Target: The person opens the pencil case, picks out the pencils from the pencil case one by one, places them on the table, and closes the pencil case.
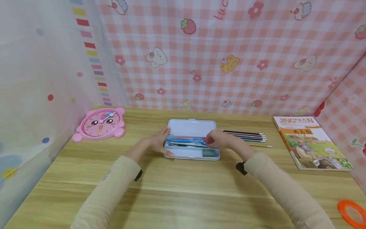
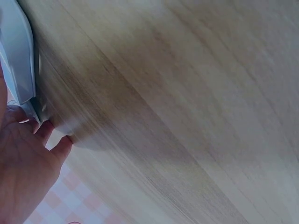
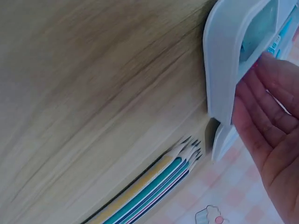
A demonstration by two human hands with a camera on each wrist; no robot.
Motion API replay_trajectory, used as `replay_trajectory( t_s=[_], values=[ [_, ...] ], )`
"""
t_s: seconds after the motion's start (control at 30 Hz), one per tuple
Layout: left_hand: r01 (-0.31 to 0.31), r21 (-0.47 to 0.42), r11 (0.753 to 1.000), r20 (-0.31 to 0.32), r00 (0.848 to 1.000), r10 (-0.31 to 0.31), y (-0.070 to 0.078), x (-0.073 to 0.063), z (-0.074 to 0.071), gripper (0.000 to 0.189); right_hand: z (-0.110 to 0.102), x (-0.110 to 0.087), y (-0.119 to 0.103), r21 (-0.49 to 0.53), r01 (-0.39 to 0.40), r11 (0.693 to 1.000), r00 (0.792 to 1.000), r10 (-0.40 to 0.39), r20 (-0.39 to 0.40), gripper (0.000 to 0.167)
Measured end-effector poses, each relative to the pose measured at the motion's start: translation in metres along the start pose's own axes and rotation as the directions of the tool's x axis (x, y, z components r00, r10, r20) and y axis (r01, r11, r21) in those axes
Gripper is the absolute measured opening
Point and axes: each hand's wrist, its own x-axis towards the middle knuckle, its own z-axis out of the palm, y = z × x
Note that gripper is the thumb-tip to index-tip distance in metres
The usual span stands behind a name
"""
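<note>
A white pencil case (image 1: 186, 154) lies with its lid (image 1: 191, 127) raised toward the wall. Inside are blue pens (image 1: 183, 140), other slim pens and a greenish block (image 1: 209, 153) in the front right compartment. My left hand (image 1: 156, 142) holds the case's left end, thumb at the front corner and fingers toward the back. The fingers of my right hand (image 1: 219, 139) are bent into the right end of the pen compartment. In the right wrist view its fingertips are right at a blue pen (image 3: 281, 37); whether they pinch it I cannot tell.
Several pencils (image 1: 251, 136) lie right of the case, behind my right forearm, with a yellow pencil (image 1: 260, 145) nearest me. A pink toy clock (image 1: 100, 123) is at the back left. A book (image 1: 313, 143) lies at the right; an orange ring (image 1: 353, 213) is at the lower right edge.
</note>
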Motion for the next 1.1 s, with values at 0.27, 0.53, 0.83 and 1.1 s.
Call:
replay_trajectory(
  t_s=[0.27, 0.53, 0.83, 1.1],
  values=[
    [0.004, -0.009, 1.0, -0.001, 1.0, -0.004, 0.0, 0.001, 0.0, 0.122, -0.001, 0.003, -0.005, -0.071, 0.038, 0.997, 0.999, -0.036, 0.022, 0.006],
    [0.004, -0.004, 1.0, -0.004, 1.0, -0.004, -0.001, 0.001, 0.0, 0.121, -0.004, -0.003, -0.008, -0.064, 0.006, 0.998, 0.999, -0.003, 0.045, 0.011],
    [0.002, -0.009, 1.0, 0.004, 1.0, -0.002, 0.001, -0.002, -0.001, 0.122, -0.019, -0.026, 0.004, -0.143, 0.035, 0.989, 0.997, -0.044, -0.057, 0.008],
    [-0.001, -0.013, 1.0, 0.005, 1.0, 0.001, 0.002, -0.003, -0.002, 0.121, -0.03, -0.062, 0.038, -0.187, -0.018, 0.982, 0.994, -0.002, -0.106, 0.018]
  ],
)
